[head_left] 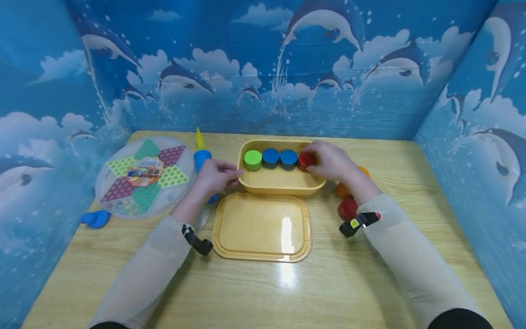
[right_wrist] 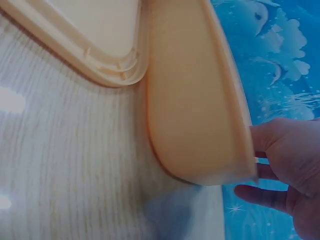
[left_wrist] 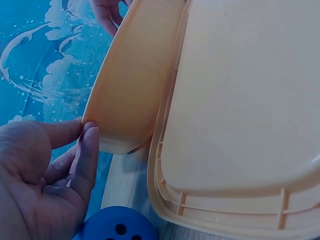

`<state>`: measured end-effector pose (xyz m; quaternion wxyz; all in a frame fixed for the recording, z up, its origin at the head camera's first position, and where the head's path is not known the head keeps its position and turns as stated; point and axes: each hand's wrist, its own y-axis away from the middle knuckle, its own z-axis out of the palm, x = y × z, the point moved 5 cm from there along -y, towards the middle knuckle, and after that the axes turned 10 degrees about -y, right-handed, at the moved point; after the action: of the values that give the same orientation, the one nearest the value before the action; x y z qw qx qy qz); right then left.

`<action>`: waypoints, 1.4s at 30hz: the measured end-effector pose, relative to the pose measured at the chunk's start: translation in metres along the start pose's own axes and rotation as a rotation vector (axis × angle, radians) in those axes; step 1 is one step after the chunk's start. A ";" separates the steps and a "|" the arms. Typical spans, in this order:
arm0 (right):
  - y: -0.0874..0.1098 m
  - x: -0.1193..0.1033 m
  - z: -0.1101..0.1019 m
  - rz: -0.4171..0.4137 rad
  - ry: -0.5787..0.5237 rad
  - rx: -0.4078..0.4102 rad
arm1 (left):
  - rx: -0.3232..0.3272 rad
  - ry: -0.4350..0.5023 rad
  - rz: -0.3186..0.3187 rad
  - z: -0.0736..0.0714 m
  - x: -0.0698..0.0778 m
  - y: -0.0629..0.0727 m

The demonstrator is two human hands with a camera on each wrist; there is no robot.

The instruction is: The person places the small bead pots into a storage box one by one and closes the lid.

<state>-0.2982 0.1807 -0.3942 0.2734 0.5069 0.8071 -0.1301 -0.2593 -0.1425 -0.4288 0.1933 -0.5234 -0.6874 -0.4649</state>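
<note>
A: Fingertips first. Holding what on the right?

B: Pinching the red piece [head_left: 306, 161] in the right hand [head_left: 332, 160]. Inside the box [head_left: 283, 190], at its right end, in line with two blue pieces [head_left: 271, 158] and a green piece [head_left: 252, 160]. Resting on the floor or lifted slightly? Impossible to tell.

A: And with the left hand [head_left: 215, 176]?

B: Gripping the box's left end between thumb and fingers.

A: How best to manage this?

B: At a guess: keep the left grip light, just enough to prevent sliding, without tipping. Set the red piece flat beside its blue neighbour, without nudging the row. Release upward, clear of the end wall.

A: And farther out?

B: Just in front of the box, a lid [head_left: 250, 226]. To the right, partly behind the right arm [head_left: 365, 188], another red piece [head_left: 347, 209] and some orange. Well to the left, a round board [head_left: 144, 171].

A: Visible from one view alone?

B: From the head: the row inside. From the left wrist: the thumb-and-finger grip close up, plus dark holes in a blue thing [left_wrist: 120, 225]. From the right wrist: fingers apart beyond the wall, no red piece in sight.
</note>
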 end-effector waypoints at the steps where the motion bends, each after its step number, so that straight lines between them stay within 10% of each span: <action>1: 0.003 -0.001 -0.002 0.000 0.000 0.007 | 0.001 -0.001 0.001 0.000 0.000 0.000; 20: 0.108 -0.011 -0.033 0.024 -0.197 0.123 | -0.006 0.017 0.061 0.000 -0.001 -0.001; 33: 0.166 0.033 -0.023 0.077 -0.354 0.299 | -0.014 0.025 0.059 -0.002 0.001 0.001; 42: 0.188 0.074 -0.023 0.043 -0.344 0.279 | -0.016 0.015 0.047 -0.001 0.002 0.001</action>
<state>-0.1631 0.3322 -0.4057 0.3370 0.5274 0.7117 -0.3189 -0.2595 -0.1427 -0.4267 0.2050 -0.5373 -0.6698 -0.4697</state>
